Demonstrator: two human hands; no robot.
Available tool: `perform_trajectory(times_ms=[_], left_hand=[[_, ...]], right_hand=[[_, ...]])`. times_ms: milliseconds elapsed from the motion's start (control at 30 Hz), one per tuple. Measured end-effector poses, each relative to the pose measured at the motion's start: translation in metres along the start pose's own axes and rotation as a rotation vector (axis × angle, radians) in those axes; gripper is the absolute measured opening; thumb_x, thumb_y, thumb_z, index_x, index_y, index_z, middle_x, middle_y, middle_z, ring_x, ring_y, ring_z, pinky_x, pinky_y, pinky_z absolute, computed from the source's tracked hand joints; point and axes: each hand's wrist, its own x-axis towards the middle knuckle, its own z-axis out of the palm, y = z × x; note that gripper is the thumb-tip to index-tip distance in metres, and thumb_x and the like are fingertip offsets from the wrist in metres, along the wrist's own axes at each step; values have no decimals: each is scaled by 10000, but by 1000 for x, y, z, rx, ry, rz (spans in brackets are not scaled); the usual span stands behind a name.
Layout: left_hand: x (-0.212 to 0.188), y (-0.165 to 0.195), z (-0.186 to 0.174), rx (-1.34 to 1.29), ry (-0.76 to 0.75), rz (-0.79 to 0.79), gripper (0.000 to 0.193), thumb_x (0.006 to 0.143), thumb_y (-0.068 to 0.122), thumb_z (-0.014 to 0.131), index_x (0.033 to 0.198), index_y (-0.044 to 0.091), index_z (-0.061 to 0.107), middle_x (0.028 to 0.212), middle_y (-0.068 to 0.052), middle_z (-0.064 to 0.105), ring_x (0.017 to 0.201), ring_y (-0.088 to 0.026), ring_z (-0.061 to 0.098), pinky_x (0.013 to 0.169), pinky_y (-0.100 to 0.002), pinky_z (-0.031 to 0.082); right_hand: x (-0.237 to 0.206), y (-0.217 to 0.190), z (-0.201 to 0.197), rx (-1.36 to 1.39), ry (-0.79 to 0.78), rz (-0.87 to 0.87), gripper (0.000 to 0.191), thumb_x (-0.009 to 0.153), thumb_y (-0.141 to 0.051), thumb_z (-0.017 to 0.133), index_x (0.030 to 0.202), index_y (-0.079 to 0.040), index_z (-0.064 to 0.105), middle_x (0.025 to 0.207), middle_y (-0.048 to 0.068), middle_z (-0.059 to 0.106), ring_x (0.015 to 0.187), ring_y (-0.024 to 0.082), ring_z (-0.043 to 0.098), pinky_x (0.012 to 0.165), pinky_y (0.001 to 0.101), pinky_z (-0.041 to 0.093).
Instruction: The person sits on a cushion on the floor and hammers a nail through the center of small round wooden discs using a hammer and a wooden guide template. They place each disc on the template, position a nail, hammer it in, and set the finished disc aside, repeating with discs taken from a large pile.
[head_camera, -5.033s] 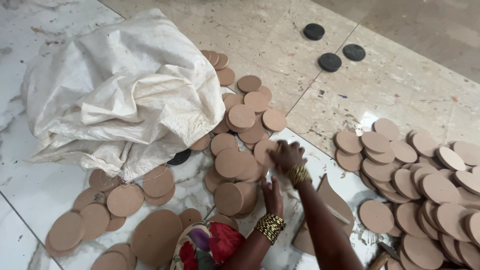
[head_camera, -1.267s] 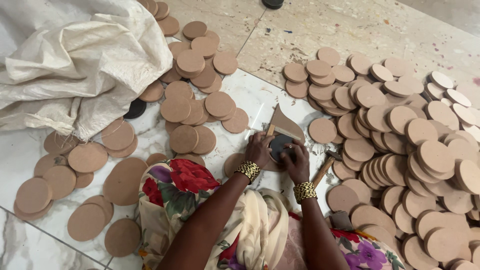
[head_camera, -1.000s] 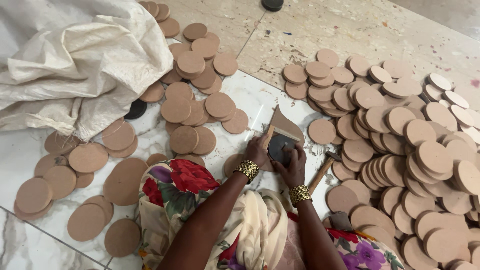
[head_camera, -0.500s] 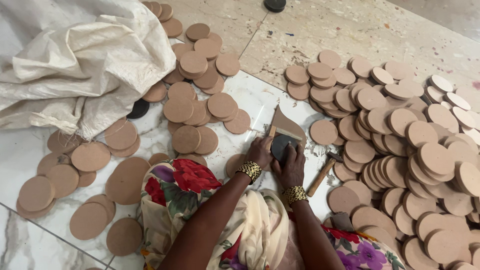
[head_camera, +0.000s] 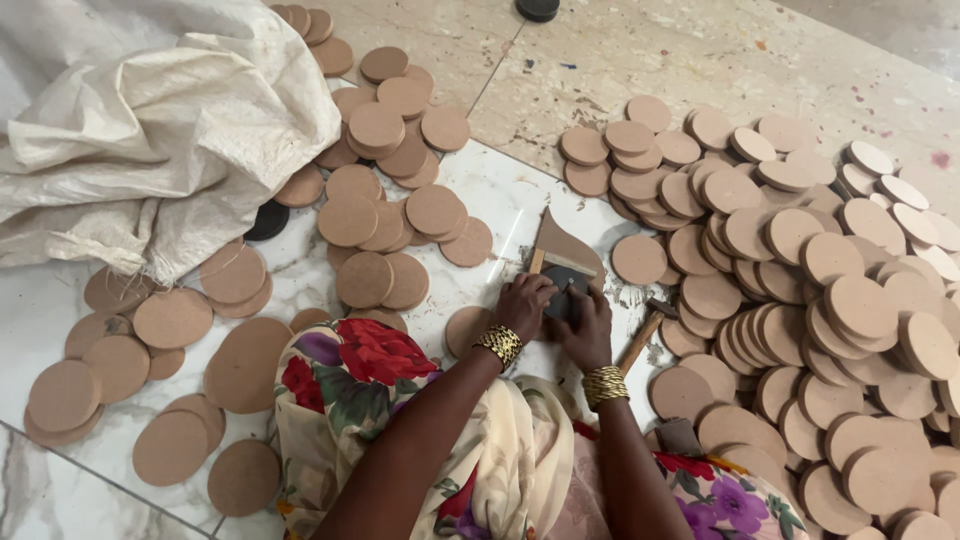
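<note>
Your fingers (head_camera: 540, 290) are curled and pressed onto a small dark round disc (head_camera: 563, 283), pinching it from both sides: your left hand (head_camera: 524, 305) grips its near-left edge and your right hand (head_camera: 585, 325) covers its right side, thumb over the rim. The disc sits on a tan wedge-shaped board piece (head_camera: 562, 247) that lies on the pale marble floor (head_camera: 500, 195), just in front of your knees.

The biggest thing around you is the crumpled off-white woven sack (head_camera: 150, 130), filling the upper left and lying over part of the scattered pieces. To your right spreads a wide heap of brown round fibreboard discs (head_camera: 830, 300), overlapping and leaning on one another, from the far tile down past your right knee. A looser scatter of the same brown discs (head_camera: 385, 180) lies beyond your left hand, running up along the sack's edge, and a flatter group of larger ones (head_camera: 170, 380) lies on the floor to your left. Your flower-printed garment with red and purple blooms (head_camera: 350, 380) covers your lap.

A wooden-handled hammer (head_camera: 645, 335) lies just beside your right wrist, its head towards the heap. A black disc (head_camera: 267, 220) peeks from under the sack's edge, and another black disc (head_camera: 538, 8) sits at the far top edge. Gold bangles (head_camera: 500, 345) circle both wrists.
</note>
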Motion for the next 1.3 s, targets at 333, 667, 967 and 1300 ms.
perform_trajectory(times_ms=[333, 667, 967, 1300], left_hand=[[2, 7, -16, 47, -35, -14, 289, 875, 132, 658, 1135, 200, 764, 1228, 44, 652, 1214, -235, 537, 1009, -463, 454], [6, 10, -27, 11, -20, -8, 305, 830, 102, 711, 1122, 177, 759, 1220, 20, 673, 1209, -258, 561, 995, -451, 467], [18, -23, -18, -294, 107, -466, 577, 818, 152, 773, 1370, 149, 606, 1270, -144, 687, 1206, -319, 642, 1071, -443, 523], [3, 24, -34, -27, -25, -224, 1349, 627, 240, 942, 1617, 166, 28, 1606, -223, 284, 1397, -448, 354, 1106, -558, 375]], right_hand=[[36, -43, -27, 157, 58, 0, 170, 917, -61, 700, 1076, -103, 742, 1027, 103, 750, 891, 253, 726, 801, 377, 577], [32, -33, -8, 164, 172, 59, 106, 932, -126, 739, 1035, -111, 717, 844, 113, 765, 765, 226, 771, 656, 357, 593], [35, -30, 2, 27, 196, -22, 83, 953, -147, 722, 1005, -96, 684, 845, 151, 740, 761, 326, 729, 655, 412, 561], [38, -29, -1, 69, 158, 108, 102, 933, -192, 727, 999, -119, 698, 825, 121, 742, 724, 283, 729, 653, 408, 555]])
